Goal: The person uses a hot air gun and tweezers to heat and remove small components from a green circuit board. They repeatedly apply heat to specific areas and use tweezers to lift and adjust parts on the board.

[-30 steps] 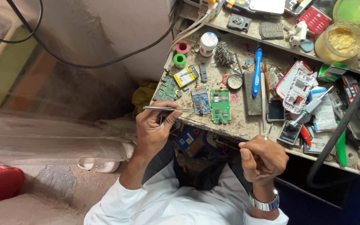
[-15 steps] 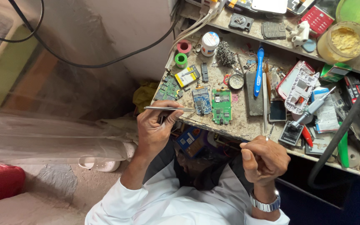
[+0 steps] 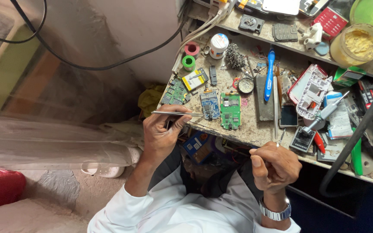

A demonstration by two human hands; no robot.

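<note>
my left hand is closed in a pinch around a pair of thin metal tweezers, thumb and fingers pressed on the shaft, which lies level with its tip pointing right toward the front edge of the workbench. the tip ends just beside a blue circuit board, and i cannot tell whether it touches it. next to that board lies a green circuit board, and another green board sits farther left near the bench corner, by a small yellow battery. my right hand is curled shut in a loose fist below the bench edge, holding a thin tool whose slim shaft rises out of the fist and up over the bench; i wear a metal wristwatch on that wrist. farther back on the bench are a blue toothbrush, a ball of wire wool, a green spool and a pink spool.
</note>
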